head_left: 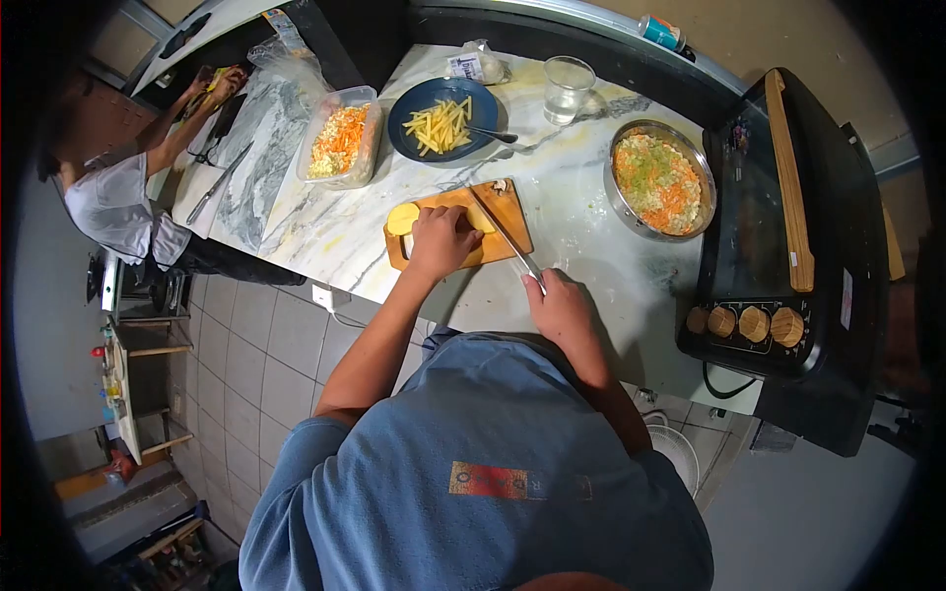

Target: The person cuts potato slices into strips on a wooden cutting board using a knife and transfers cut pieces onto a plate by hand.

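There's 1 wooden cutting board (510, 211), 1 hand-held knife (508, 240), 1 dark blue plate (414, 97), 1 plate utensil (499, 135), 1 plastic tub (349, 181), 1 metal bowl (621, 209), 1 clear cup (566, 97), 1 can (662, 33), 1 black oven (734, 222), 4 wooden knobs (754, 324), 1 co-worker (108, 212), and yellow strips (440, 126) too many to tally.

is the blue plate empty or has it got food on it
Not empty: pale yellow cut sticks are heaped on the blue plate, and a utensil's handle juts past its rim.
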`<act>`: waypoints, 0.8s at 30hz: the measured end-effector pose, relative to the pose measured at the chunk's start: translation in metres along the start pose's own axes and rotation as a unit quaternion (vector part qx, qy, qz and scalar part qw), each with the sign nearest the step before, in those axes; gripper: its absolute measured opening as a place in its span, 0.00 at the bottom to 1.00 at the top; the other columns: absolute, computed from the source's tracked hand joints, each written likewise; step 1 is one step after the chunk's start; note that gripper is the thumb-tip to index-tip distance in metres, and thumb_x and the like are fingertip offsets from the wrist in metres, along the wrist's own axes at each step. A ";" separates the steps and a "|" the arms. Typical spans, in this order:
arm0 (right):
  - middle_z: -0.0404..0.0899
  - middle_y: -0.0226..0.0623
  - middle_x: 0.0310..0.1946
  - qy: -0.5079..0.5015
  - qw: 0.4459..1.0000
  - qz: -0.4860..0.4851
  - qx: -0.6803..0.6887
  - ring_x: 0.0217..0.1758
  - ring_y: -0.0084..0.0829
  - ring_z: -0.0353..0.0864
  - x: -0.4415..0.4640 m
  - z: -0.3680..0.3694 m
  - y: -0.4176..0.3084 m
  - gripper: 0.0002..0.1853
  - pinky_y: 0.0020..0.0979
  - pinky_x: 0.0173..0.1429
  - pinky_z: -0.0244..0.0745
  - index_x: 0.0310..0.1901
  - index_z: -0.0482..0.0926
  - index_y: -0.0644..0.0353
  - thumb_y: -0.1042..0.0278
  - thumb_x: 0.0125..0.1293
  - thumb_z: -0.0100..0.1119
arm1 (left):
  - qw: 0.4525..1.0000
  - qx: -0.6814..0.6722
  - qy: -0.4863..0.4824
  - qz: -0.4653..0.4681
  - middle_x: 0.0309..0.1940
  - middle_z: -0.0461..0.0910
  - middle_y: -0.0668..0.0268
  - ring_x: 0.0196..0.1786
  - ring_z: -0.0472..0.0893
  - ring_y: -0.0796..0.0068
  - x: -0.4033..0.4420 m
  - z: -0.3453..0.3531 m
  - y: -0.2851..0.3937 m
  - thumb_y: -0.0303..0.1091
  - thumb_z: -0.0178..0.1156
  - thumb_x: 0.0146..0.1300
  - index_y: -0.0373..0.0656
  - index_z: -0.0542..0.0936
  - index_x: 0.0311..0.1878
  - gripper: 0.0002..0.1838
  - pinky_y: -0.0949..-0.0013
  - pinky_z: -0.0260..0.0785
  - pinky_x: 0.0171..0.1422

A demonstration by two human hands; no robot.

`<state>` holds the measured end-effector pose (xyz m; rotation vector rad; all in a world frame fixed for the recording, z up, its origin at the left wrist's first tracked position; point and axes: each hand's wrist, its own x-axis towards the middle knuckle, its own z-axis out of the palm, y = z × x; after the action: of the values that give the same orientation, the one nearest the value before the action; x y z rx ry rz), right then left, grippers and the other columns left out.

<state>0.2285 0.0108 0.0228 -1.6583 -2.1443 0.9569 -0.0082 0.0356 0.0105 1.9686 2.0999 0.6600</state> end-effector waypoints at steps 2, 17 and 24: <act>0.81 0.59 0.27 0.001 1.000 -0.002 0.002 0.36 0.63 0.81 0.000 -0.001 -0.001 0.23 0.59 0.42 0.72 0.37 0.75 0.64 0.47 0.73 0.48 | 1.000 0.000 -0.001 -0.002 0.40 0.83 0.57 0.46 0.78 0.53 0.000 0.000 0.001 0.43 0.73 0.53 0.41 0.82 0.48 0.23 0.56 0.69 0.53; 0.81 0.58 0.28 0.009 1.000 -0.002 -0.007 0.36 0.62 0.80 -0.001 -0.002 -0.002 0.23 0.58 0.43 0.72 0.38 0.76 0.64 0.47 0.73 0.48 | 1.000 0.004 -0.005 -0.005 0.40 0.83 0.58 0.47 0.78 0.54 0.000 0.001 0.000 0.43 0.73 0.53 0.41 0.82 0.49 0.23 0.56 0.69 0.54; 0.81 0.56 0.27 0.037 0.999 -0.006 -0.009 0.34 0.61 0.80 -0.001 0.005 0.002 0.21 0.56 0.38 0.72 0.35 0.76 0.62 0.48 0.72 0.51 | 1.000 -0.005 0.001 -0.005 0.41 0.83 0.58 0.47 0.78 0.54 -0.002 0.001 0.000 0.44 0.73 0.54 0.41 0.81 0.50 0.24 0.56 0.69 0.55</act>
<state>0.2274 0.0087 0.0179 -1.6598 -2.1180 0.8613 -0.0072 0.0340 0.0090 1.9524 2.1025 0.6686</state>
